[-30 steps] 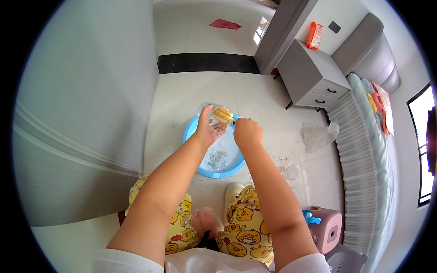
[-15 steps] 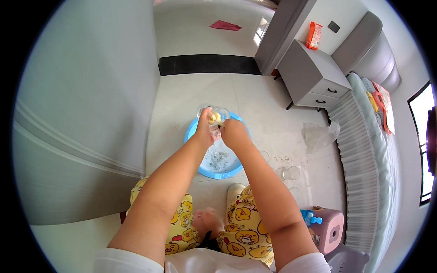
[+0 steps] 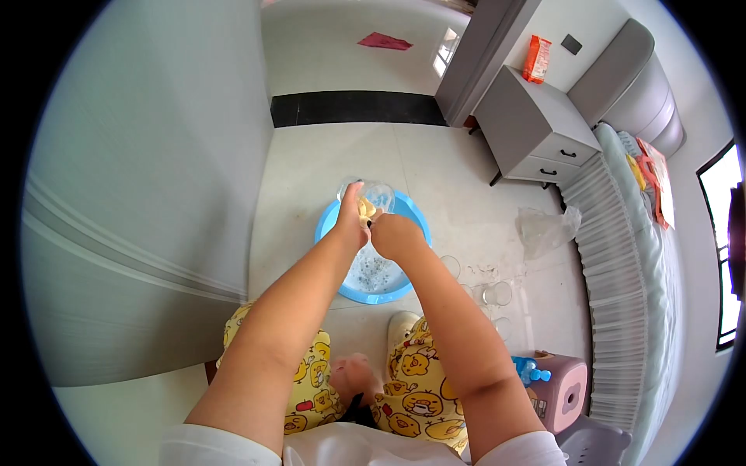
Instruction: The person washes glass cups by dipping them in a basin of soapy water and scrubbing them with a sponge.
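Observation:
A clear glass cup [image 3: 379,196] is held over a blue basin [image 3: 373,297] by my left hand [image 3: 352,221], whose fingers wrap round it. Close beside it, my right hand [image 3: 395,237] is closed on a brush handle, of which only a dark bit shows. The brush's yellowish sponge head [image 3: 365,208] is at the glass, partly hidden by my left hand. Soapy water with suds [image 3: 373,272] lies in the basin.
Several clear glasses [image 3: 497,293] stand on the floor to the right, near a crumpled plastic bag [image 3: 547,231]. A pink stool [image 3: 561,392] and a blue bottle [image 3: 530,372] are at lower right. A grey nightstand [image 3: 536,128] stands beside the bed [image 3: 622,295].
My right hand has moved left and slightly down, closer to my left hand. The sponge head has shifted left and now shows less. My left hand keeps its hold on the glass.

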`<action>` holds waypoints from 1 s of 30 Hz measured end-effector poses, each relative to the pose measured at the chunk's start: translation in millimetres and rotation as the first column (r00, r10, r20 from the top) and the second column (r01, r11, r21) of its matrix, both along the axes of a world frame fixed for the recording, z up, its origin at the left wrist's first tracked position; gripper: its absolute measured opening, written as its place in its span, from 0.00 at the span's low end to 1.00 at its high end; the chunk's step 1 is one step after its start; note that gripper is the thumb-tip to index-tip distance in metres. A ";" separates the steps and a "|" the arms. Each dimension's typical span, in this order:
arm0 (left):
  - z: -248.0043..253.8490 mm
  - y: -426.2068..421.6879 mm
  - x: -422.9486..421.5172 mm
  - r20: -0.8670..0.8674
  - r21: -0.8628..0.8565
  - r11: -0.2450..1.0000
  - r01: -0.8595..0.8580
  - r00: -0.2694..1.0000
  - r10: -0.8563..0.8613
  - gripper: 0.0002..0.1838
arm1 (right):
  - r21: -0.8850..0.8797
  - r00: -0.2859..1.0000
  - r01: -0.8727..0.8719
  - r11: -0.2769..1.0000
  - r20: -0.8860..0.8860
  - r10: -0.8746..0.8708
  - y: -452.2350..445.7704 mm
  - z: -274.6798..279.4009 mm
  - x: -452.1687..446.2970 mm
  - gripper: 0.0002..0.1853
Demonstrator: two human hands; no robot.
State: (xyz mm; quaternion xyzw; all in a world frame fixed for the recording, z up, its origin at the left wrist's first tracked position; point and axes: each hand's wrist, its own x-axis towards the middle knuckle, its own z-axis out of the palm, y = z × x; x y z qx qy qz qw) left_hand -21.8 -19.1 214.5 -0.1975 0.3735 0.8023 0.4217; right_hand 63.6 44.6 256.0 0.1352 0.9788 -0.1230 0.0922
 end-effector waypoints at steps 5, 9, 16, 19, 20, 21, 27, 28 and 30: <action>17.0 -9.2 12.5 -0.135 0.076 0.994 0.084 0.988 -0.073 0.35 | 0.064 0.993 0.044 0.997 -0.114 -0.036 15.0 13.7 0.9 0.13; 19.9 -5.9 7.4 0.092 0.028 0.998 0.064 0.994 -0.067 0.33 | 0.048 0.965 0.261 0.964 -0.035 -0.260 23.5 20.0 6.3 0.15; 4.4 -5.5 -0.2 -0.040 0.150 0.984 0.097 0.995 -0.092 0.31 | -0.075 0.999 0.027 0.997 -0.020 -0.028 9.7 -10.5 -4.5 0.11; 0.1 -2.6 -1.5 -0.060 -0.021 1.000 -0.004 0.998 0.003 0.30 | -0.240 0.994 -0.046 0.970 -0.110 0.020 15.0 -15.2 -7.5 0.12; -4.4 -4.6 -4.5 -0.091 0.048 0.998 0.044 0.995 -0.039 0.30 | -0.240 0.994 -0.045 0.970 -0.109 0.019 18.4 -14.7 -7.8 0.12; -3.0 -6.5 -4.4 -0.125 0.115 0.989 0.093 0.989 -0.079 0.30 | -0.201 0.988 0.001 0.980 -0.154 -0.032 23.4 -14.4 -7.6 0.13; 12.7 -8.4 2.5 -0.057 0.136 0.986 0.095 0.994 -0.088 0.31 | -0.163 0.954 0.296 0.941 -0.005 -0.300 35.0 -9.3 -2.8 0.14; 13.1 -7.1 2.1 -0.056 0.111 0.991 0.072 0.996 -0.066 0.32 | -0.118 0.966 0.259 0.959 0.047 -0.255 37.3 -17.7 -4.7 0.14; 4.5 -5.4 -4.2 -0.077 0.151 0.985 0.086 0.994 -0.075 0.32 | -0.072 0.972 0.218 0.973 0.102 -0.210 36.1 -19.9 -6.5 0.14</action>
